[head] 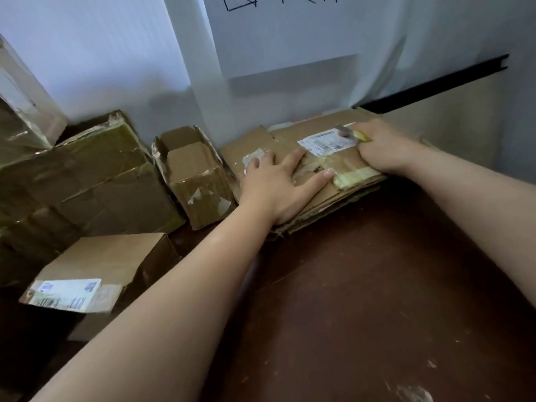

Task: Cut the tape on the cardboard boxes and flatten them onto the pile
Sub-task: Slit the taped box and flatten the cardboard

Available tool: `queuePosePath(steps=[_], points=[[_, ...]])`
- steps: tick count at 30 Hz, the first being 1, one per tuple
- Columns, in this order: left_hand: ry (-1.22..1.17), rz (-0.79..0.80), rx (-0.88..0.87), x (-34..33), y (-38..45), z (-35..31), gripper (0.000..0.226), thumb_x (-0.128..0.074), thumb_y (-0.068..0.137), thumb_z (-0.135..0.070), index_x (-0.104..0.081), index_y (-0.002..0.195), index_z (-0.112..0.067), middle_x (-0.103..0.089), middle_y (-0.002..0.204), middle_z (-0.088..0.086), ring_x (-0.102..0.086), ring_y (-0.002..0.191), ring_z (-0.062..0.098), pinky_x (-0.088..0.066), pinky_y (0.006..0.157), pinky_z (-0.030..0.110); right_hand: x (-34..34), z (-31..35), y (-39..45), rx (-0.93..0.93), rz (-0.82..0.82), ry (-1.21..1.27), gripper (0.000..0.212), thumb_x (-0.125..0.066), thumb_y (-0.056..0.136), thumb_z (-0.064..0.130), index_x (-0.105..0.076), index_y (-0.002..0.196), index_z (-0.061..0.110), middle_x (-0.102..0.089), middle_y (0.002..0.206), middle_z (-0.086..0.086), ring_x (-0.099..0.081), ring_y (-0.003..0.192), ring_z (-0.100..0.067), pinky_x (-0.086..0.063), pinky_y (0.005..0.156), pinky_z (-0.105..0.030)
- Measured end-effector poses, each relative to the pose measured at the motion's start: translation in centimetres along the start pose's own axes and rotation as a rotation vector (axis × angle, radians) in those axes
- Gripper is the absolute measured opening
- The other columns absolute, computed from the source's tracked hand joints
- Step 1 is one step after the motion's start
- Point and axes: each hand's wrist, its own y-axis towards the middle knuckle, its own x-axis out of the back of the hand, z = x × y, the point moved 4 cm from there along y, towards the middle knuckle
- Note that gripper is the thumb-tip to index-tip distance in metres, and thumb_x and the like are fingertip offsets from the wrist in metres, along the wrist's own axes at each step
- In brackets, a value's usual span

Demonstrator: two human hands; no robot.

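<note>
Tabletop: the dark reddish-brown tabletop point(362, 300) is carrying everything, scuffed and bare nearest me.
Labelled box: a closed brown cardboard box with a white shipping label point(95, 268) is sitting tilted at the near left, not yet cut.
Left hand: the left hand point(278, 184) is pressing flat on the pile, fingers point(293, 159) straight and spread, gripping nothing.
Pile: the stack of flattened brown cardboard sheets point(327, 195) is lying near the wall; the top sheet is carrying a white label point(327, 142) and yellowed tape point(353, 175).
Right hand: the right hand point(385, 149) is clenching a yellow-handled utility knife point(352, 133), its grey blade lying over the label's corner.
Open box: a small open-topped brown cardboard box point(197, 178) is standing just left of the pile.
Taped boxes: big brown boxes wrapped in glossy tape point(95, 175) are stacking up at the far left.
Risk: the left thumb is resting near the blade's side; a slip toward it could nick skin.
Risk: the sheets could slide if the pressing hand eases.
</note>
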Motion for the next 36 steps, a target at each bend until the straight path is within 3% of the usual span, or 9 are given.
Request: queuePosePath(steps=[3,6,9,12,16,24,29,32,36], points=[[-0.078,-0.043,0.008,-0.3,-0.5,0.4,0.078,-0.031,0.074,-0.088,-0.026,0.143,-0.052,-0.028,0.154,0.01,-0.018,0.143,0.034,-0.02,0.114,0.055,-0.9,-1.3,0.4,-0.015,-0.017,0.099,0.042,-0.035,0.074,0.036,-0.056,0.109,0.045,-0.062,0.123,0.0,-0.054,0.116,-0.03,-0.034,0.101,-0.06],[-0.091,-0.013,0.034,0.0,-0.9,0.2,0.076,-0.033,0.075,-0.087,-0.023,0.143,-0.054,-0.022,0.157,0.003,-0.013,0.146,0.029,-0.018,0.11,0.064,-0.8,-1.1,-0.5,-0.02,-0.052,0.099,0.037,-0.036,0.076,0.036,-0.055,0.093,0.063,-0.063,0.115,0.006,-0.056,0.112,-0.03,-0.032,0.1,-0.065],[-0.001,0.077,0.048,0.8,-0.4,-0.3,0.083,-0.029,0.073,-0.089,-0.021,0.146,-0.051,-0.022,0.158,0.003,-0.013,0.146,0.031,-0.019,0.106,0.069,0.8,1.0,-2.4,-0.032,-0.065,-0.108,0.035,-0.041,0.088,0.026,-0.057,0.113,0.045,-0.054,0.132,0.006,-0.047,0.124,-0.03,-0.022,0.105,-0.068],[0.088,0.127,0.046,2.4,0.5,-1.0,0.083,-0.027,0.074,-0.089,-0.023,0.146,-0.048,-0.026,0.155,0.007,-0.013,0.145,0.037,-0.013,0.107,0.071,2.0,1.5,-2.1,-0.06,-0.062,-0.257,0.025,-0.041,0.095,0.021,-0.057,0.11,0.032,-0.055,0.13,-0.004,-0.043,0.126,-0.033,-0.022,0.108,-0.064],[0.202,0.054,0.026,4.4,0.7,-1.8,0.091,-0.028,0.073,-0.089,-0.02,0.15,-0.041,-0.014,0.16,0.009,0.009,0.147,0.038,0.002,0.107,0.07,4.4,2.5,-1.7,-0.034,-0.01,-0.136,0.022,-0.034,0.1,0.041,-0.054,0.104,0.033,-0.056,0.125,-0.007,-0.047,0.119,-0.034,-0.035,0.101,-0.05],[0.128,-0.071,-0.022,8.3,-1.6,-3.0,0.065,-0.033,0.092,-0.067,-0.044,0.141,-0.026,-0.038,0.151,0.005,-0.014,0.147,0.033,-0.007,0.113,0.063,7.7,6.3,-4.5,0.11,-0.075,-0.17,0.028,-0.038,0.099,0.038,-0.058,0.116,0.029,-0.062,0.118,-0.006,-0.053,0.112,-0.032,-0.042,0.09,-0.042],[0.168,-0.149,-0.099,10.6,-5.7,-2.1,0.056,-0.038,0.094,-0.059,-0.047,0.138,-0.026,-0.035,0.152,0.008,-0.006,0.148,0.03,-0.009,0.114,0.058,7.6,9.1,-7.3,0.141,-0.042,-0.111,0.027,-0.039,0.099,0.036,-0.058,0.115,0.023,-0.06,0.118,-0.007,-0.051,0.113,-0.034,-0.042,0.093,-0.044],[0.184,-0.162,-0.089,12.4,-8.7,-0.1,0.052,-0.043,0.095,-0.054,-0.048,0.138,-0.025,-0.031,0.154,0.009,-0.002,0.149,0.029,-0.006,0.115,0.058,7.5,11.3,-9.2,0.157,-0.057,-0.076,0.024,-0.041,0.098,0.036,-0.058,0.096,0.019,-0.062,0.108,-0.009,-0.052,0.11,-0.034,-0.043,0.091,-0.044],[0.18,-0.216,-0.073,14.7,-13.7,4.1,0.046,-0.047,0.094,-0.047,-0.051,0.135,-0.026,-0.034,0.152,0.006,-0.003,0.149,0.028,-0.007,0.116,0.057,7.8,15.4,-12.3,0.23,-0.044,0.068,0.046,-0.038,0.101,0.037,-0.039,0.059,0.018,-0.046,0.064,-0.002,-0.049,0.072,-0.028,-0.035,0.065,-0.037]])
